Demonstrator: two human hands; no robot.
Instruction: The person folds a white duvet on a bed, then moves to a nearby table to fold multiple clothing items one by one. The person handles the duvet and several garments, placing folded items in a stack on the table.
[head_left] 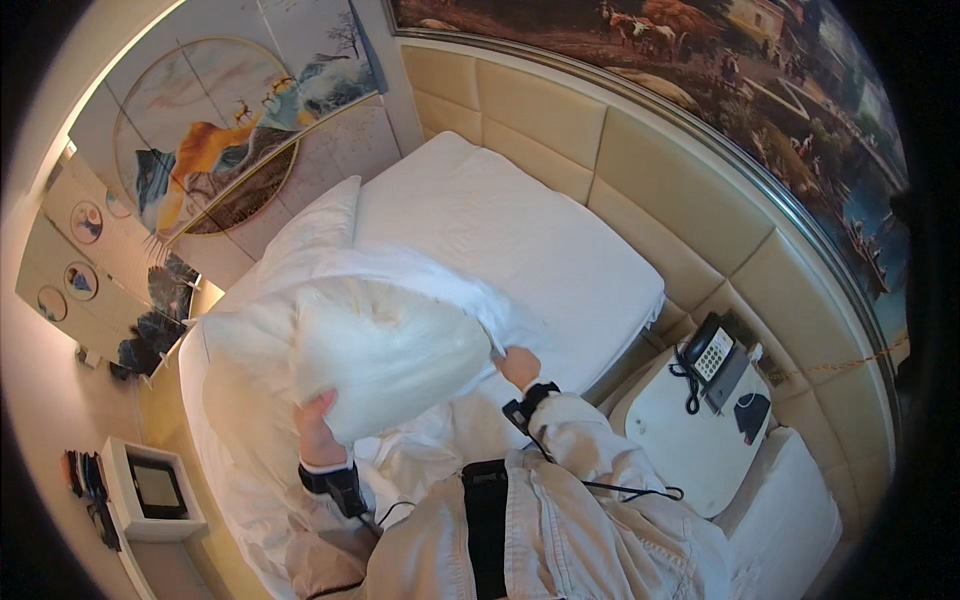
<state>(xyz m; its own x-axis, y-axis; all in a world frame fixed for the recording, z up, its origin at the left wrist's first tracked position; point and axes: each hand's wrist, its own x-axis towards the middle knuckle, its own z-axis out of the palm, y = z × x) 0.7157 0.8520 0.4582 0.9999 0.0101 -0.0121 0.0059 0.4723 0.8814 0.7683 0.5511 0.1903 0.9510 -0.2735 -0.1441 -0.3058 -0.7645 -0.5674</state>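
Observation:
A plump cream-white pillow (400, 350) is held up above the bed in front of me. White fabric, which looks like a pillowcase (400, 262), lies along its far edge and runs down to its right end. My left hand (318, 432) grips the pillow's near left edge, thumb on top and the other fingers hidden beneath. At the right end, my right hand (517, 368) is closed on the edge of the white pillowcase, close against the pillow. How far the case goes around the pillow cannot be made out.
White bedding covers the mattress (500, 215), which meets a padded beige wall (650, 220). A bedside table (690, 440) on the right bears a black telephone (708, 350). Beyond it is another white-covered surface (790, 510). A white box-like unit (150, 490) stands at lower left.

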